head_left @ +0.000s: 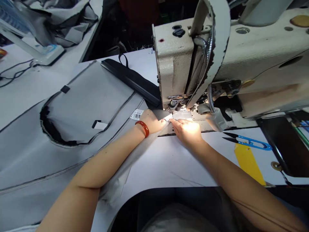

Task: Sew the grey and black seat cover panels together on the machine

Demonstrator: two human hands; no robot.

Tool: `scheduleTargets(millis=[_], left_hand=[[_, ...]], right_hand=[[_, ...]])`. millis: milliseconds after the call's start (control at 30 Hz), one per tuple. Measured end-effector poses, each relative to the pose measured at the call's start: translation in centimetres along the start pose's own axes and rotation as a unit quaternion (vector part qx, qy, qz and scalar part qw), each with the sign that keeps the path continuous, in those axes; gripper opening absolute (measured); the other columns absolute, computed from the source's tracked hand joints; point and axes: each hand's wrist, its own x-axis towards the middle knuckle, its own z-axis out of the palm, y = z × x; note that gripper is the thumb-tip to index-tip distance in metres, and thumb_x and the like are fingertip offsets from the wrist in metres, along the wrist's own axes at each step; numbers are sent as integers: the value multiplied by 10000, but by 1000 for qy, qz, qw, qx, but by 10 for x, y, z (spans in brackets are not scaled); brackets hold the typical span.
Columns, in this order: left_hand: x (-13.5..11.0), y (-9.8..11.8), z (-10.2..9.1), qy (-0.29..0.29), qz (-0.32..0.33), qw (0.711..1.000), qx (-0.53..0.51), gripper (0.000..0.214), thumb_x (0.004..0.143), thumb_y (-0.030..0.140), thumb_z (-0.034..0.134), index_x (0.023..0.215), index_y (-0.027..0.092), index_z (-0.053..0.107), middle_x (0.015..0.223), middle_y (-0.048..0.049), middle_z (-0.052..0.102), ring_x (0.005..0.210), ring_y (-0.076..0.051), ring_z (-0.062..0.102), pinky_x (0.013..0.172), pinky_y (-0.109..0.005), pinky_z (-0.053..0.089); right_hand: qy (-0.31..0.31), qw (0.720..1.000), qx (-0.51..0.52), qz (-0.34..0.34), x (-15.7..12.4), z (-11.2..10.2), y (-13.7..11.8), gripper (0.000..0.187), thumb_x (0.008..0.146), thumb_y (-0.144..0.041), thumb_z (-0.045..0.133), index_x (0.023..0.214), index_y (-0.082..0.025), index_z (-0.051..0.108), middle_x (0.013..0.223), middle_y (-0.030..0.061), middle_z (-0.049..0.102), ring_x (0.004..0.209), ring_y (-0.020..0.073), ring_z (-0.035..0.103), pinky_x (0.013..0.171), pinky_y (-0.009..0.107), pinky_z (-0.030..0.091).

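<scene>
A large grey fabric piece (96, 93) with dark-edged seams spreads leftward from the sewing machine (173, 64). My left hand (152, 121), a reddish-brown bangle at its wrist, is closed on the fabric's edge just before the presser foot. Opposite it, my right hand (188, 130) pinches the same edge between thumb and fingertips, under the bright lamp light. The fingertips of both hands almost meet near the needle. A white barcode label (137, 114) lies on the fabric beside my left hand. The exact stitching point is too small to make out.
Blue thread snips (256, 144), a yellow tag (248, 162) and a black phone (287, 145) lie to the right. A black strip with a loop (130, 77) rests behind the fabric. A white fan base (48, 54) and piled grey cloth (70, 25) occupy the left table.
</scene>
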Motion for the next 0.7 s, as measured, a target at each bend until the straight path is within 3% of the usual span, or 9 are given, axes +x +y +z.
scheduleTargets(millis=[100,200,367,700], left_hand=[[-2,3,-3,-24,-27,999,12,211,822,229,414,864,181,615,849,-85,642,811,-262,583,728,-398,426],[1,0,-5,-36,-20,999,5,221,813,216,417,849,180,632,862,-80,659,827,-252,588,736,-368,425],[6,-8,-1,-18,-22,1000,-11,249,797,200,435,940,163,635,999,-94,658,892,-232,574,773,-331,423],[-4,7,-5,-5,-22,1000,17,262,810,211,408,917,180,646,936,-87,670,885,-245,595,774,-359,443]], right_hand=[[24,1000,3,-1,-4,3,1,303,859,-185,414,1018,-200,671,621,34,649,580,148,553,548,263,289],[-2,1000,6,1,-4,4,0,313,868,-180,396,1046,-200,653,628,39,650,575,150,555,545,263,293],[-23,1000,-11,-12,1,-2,-3,371,847,-164,386,1126,-171,631,653,61,672,584,174,582,515,277,291],[-35,999,21,-1,-5,-4,-3,368,798,-147,443,1105,-176,644,686,80,685,626,196,608,569,273,367]])
